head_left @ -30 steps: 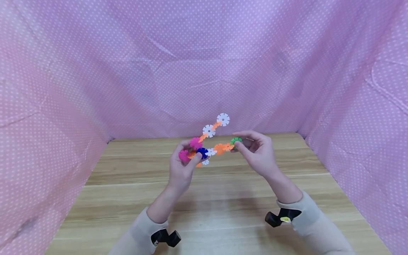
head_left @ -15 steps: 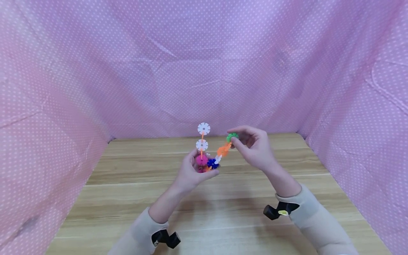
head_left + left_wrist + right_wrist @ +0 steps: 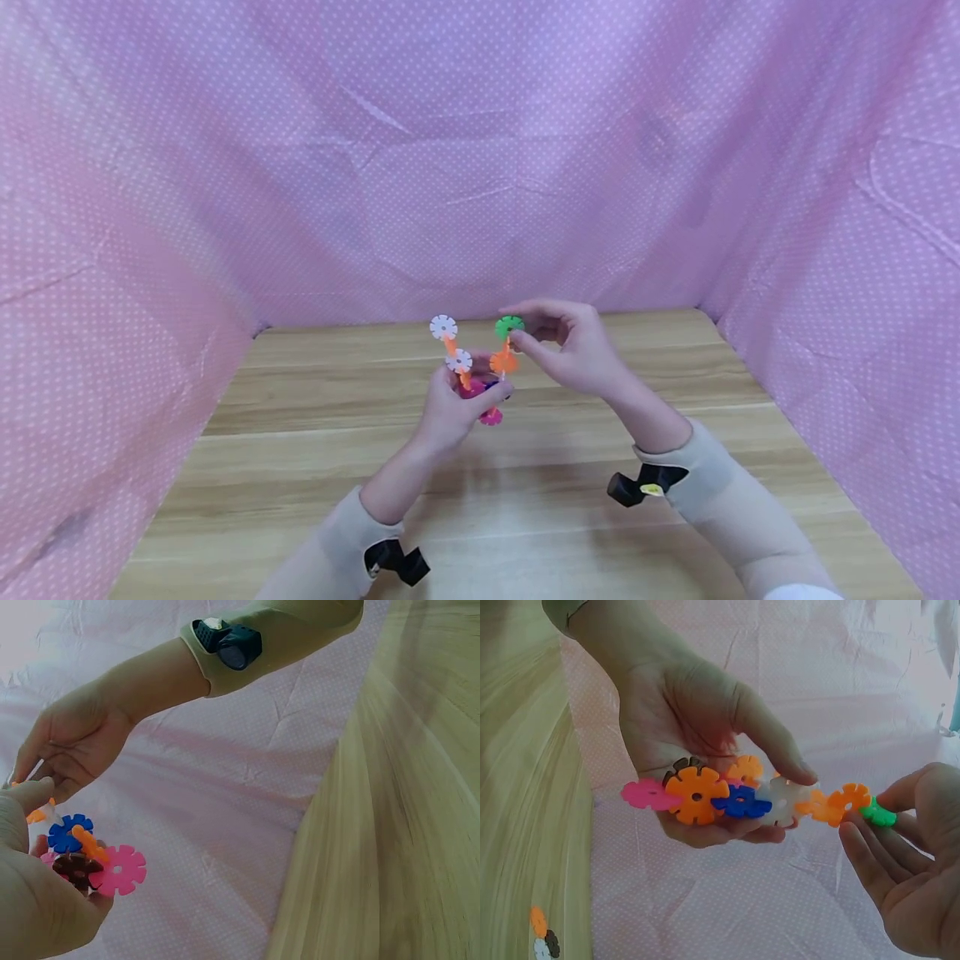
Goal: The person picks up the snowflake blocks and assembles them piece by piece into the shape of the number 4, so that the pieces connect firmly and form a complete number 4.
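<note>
Flat notched snowflake discs are slotted together into a branching model above the table. My left hand [image 3: 448, 408] grips its middle, around the pink disc [image 3: 118, 870], the blue disc [image 3: 741, 801] and a dark brown disc [image 3: 76, 870]. An orange disc [image 3: 696, 796] faces out beside the palm in the right wrist view. One branch, with two white discs [image 3: 443, 327] joined by orange ones, points up and away. At the end of the other branch, past an orange disc [image 3: 503, 362], my right hand [image 3: 577, 348] pinches the green disc [image 3: 509, 327] between thumb and fingers.
Below the hands lies a wood-grain table [image 3: 315, 467]. Pink dotted cloth [image 3: 480, 167] hangs at its back and sides. In the right wrist view, a few loose discs, one of them orange [image 3: 538, 922], lie on the table. Both sleeved forearms carry black cameras [image 3: 397, 562].
The model has been turned, so the white-disc branch has swung from upper right to upper left. My right hand has moved left with the green disc, while my left hand has shifted slightly right and nearer.
</note>
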A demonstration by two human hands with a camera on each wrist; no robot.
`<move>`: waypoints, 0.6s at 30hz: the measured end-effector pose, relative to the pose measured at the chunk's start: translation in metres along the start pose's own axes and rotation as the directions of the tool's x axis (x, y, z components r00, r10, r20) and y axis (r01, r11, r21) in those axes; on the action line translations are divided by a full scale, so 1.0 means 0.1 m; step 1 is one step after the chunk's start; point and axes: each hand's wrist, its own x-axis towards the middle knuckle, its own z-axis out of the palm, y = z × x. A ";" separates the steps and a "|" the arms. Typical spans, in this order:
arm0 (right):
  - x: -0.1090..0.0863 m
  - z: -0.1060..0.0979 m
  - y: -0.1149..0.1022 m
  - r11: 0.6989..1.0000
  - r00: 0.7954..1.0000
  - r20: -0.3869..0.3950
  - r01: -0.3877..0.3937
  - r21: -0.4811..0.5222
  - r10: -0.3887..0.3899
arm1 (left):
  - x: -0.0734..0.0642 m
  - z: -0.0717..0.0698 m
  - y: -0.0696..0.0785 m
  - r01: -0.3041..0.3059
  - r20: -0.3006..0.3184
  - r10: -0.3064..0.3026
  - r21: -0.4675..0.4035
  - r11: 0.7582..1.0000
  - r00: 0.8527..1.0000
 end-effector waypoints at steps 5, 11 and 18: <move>0.01 0.01 0.09 0.998 0.999 0.017 -0.043 0.047 0.042 | -0.02 -0.06 0.07 -0.021 -0.099 0.018 -0.027 0.999 0.995; 0.05 0.06 0.42 0.989 0.986 0.081 -0.140 -0.039 0.143 | -0.04 -0.17 0.18 -0.075 -0.165 0.066 -0.048 0.996 0.984; 0.04 0.27 0.91 0.946 0.936 0.225 -0.216 -0.240 0.271 | -0.05 -0.21 0.23 -0.148 -0.172 0.131 -0.090 0.985 0.976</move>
